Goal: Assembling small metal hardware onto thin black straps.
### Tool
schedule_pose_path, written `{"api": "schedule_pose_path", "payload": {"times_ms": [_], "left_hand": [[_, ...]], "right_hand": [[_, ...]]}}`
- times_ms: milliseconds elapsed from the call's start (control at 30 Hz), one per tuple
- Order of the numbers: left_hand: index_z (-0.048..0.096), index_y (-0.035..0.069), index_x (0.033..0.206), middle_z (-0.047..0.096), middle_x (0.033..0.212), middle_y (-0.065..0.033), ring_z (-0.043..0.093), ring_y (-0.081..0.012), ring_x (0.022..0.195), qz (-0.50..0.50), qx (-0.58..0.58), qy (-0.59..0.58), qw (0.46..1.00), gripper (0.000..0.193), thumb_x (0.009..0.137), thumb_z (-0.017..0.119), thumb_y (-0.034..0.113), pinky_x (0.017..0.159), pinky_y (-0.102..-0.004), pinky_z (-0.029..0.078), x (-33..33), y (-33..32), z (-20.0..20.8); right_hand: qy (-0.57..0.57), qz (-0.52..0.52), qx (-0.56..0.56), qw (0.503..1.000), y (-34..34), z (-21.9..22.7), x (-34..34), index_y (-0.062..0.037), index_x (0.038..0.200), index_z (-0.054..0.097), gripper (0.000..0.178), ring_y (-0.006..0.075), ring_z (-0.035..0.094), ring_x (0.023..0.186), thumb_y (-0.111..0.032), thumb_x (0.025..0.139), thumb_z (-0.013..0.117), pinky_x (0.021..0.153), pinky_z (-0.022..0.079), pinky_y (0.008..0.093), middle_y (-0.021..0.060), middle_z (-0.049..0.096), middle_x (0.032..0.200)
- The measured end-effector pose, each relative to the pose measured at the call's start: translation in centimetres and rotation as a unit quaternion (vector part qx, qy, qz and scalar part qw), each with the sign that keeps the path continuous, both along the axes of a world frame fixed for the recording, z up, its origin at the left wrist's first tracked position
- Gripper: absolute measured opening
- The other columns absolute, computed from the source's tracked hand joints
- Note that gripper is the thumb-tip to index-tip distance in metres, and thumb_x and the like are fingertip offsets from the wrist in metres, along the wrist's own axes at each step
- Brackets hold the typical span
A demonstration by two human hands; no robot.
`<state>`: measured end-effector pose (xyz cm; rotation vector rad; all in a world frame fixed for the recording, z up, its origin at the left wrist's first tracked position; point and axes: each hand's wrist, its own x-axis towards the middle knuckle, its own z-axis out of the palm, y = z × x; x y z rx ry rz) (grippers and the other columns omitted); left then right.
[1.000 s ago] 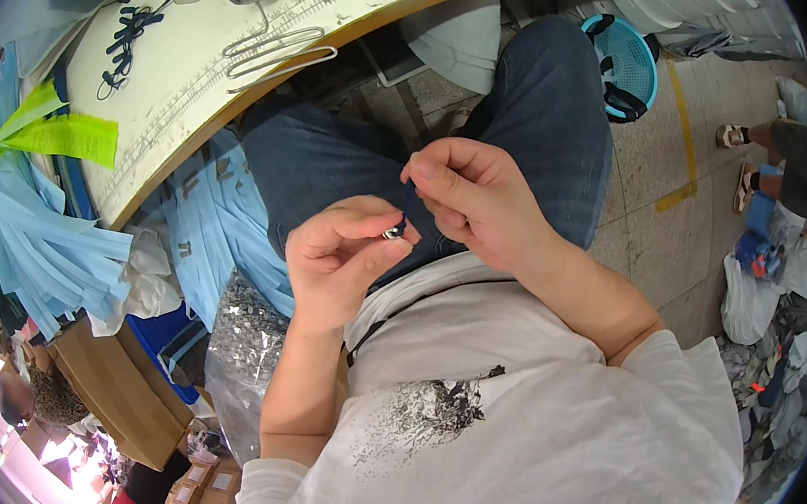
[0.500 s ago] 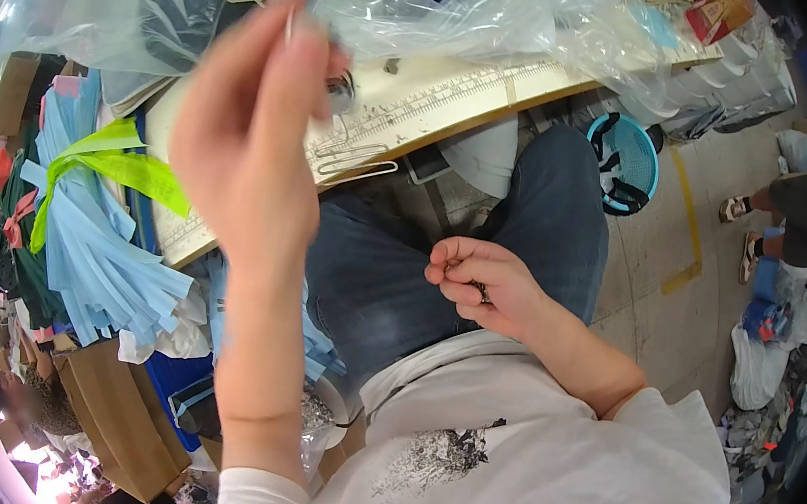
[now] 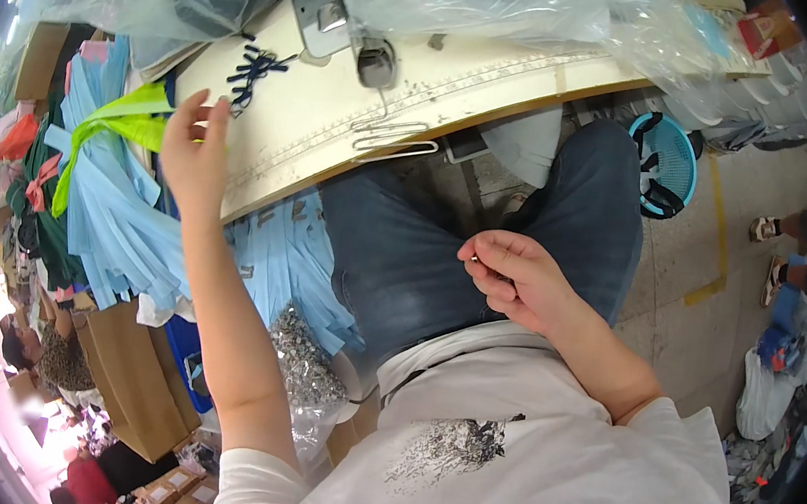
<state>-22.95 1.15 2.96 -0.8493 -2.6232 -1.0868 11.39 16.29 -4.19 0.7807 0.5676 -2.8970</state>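
Observation:
My left hand [image 3: 196,151] is at the table's left edge, its thumb and fingers bent but apart. Just beside it, a neon yellow-green strip [image 3: 117,121] lies over a bundle of light blue fabric strips [image 3: 112,206]. Past its fingertips, small dark blue pieces [image 3: 252,72] lie in a cluster on the white table [image 3: 338,128]. Over my lap, my right hand [image 3: 526,279] is closed, thumb pressed to forefinger; a tiny dark bit shows at the pinch, too small to name.
A sewing machine's metal plate [image 3: 324,16] sits on the table, with clear plastic sheeting [image 3: 474,9] behind. Wire loops [image 3: 392,140] lie at the front edge. Below are a bag of small metallic pieces [image 3: 299,360], a cardboard box [image 3: 136,380] and a blue basket [image 3: 674,164].
My left hand has gone from in front of the machine to the table's left edge, uncovering the dark blue pieces. The right hand remains closed over my lap. The view has shifted slightly.

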Motion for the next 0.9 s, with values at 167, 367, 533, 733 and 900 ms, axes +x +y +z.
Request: {"api": "schedule_pose_path", "payload": {"times_ms": [167,367,533,733,900], "left_hand": [[0.068,0.001,0.106,0.065,0.087,-0.0092,0.057,-0.0188,0.064,0.029,-0.103,0.091,0.99,0.036,0.081,0.074,0.025,0.065,-0.0315,0.048,-1.2,-0.8,-1.4],[0.072,0.001,0.091,0.065,0.08,-0.0049,0.055,-0.0108,0.065,0.058,-0.011,-0.069,0.996,0.021,0.082,0.075,0.021,0.063,-0.0244,0.045,-0.4,-0.9,-0.9],[0.067,-0.003,0.095,0.067,0.087,-0.0058,0.058,-0.0071,0.075,-0.014,0.242,-0.084,0.967,0.017,0.087,0.071,0.012,0.069,-0.0181,0.044,0.1,-0.5,0.5],[0.059,-0.002,0.09,0.067,0.104,-0.0185,0.063,-0.0218,0.087,-0.179,0.393,-0.066,0.899,0.004,0.091,0.058,0.003,0.079,-0.0303,0.05,5.0,0.4,4.1],[0.056,-0.003,0.098,0.062,0.083,-0.014,0.059,-0.0242,0.075,-0.26,0.446,-0.337,0.788,0.01,0.095,0.051,0.005,0.07,-0.0353,0.05,12.5,-0.6,2.1]], "right_hand": [[-0.007,0.044,0.007,0.999,-0.6,0.1,-0.8,0.0007,0.104,0.062,0.021,0.0019,0.04,0.052,-0.018,0.098,0.054,0.04,0.027,0.0171,0.0023,0.057,0.08],[-0.022,0.044,0.013,0.999,-0.8,0.2,-0.4,-0.0018,0.101,0.062,0.019,0.0022,0.039,0.051,-0.018,0.099,0.052,0.039,0.027,0.0168,0.0011,0.054,0.078],[0.014,0.038,0.031,0.999,-1.0,-0.1,-0.1,-0.002,0.107,0.063,0.019,0.002,0.039,0.051,-0.015,0.099,0.053,0.04,0.026,0.0158,0.0015,0.055,0.079],[0.047,0.018,0.036,0.998,-1.1,-0.5,0.2,-0.001,0.111,0.063,0.02,0.0007,0.041,0.053,-0.013,0.097,0.056,0.04,0.026,0.0161,0.0046,0.06,0.089],[0.056,-0.003,0.019,0.998,-0.7,0.3,0.0,-0.0006,0.109,0.063,0.018,0.0004,0.039,0.052,-0.012,0.097,0.056,0.04,0.027,0.0142,0.0056,0.06,0.089]]}}
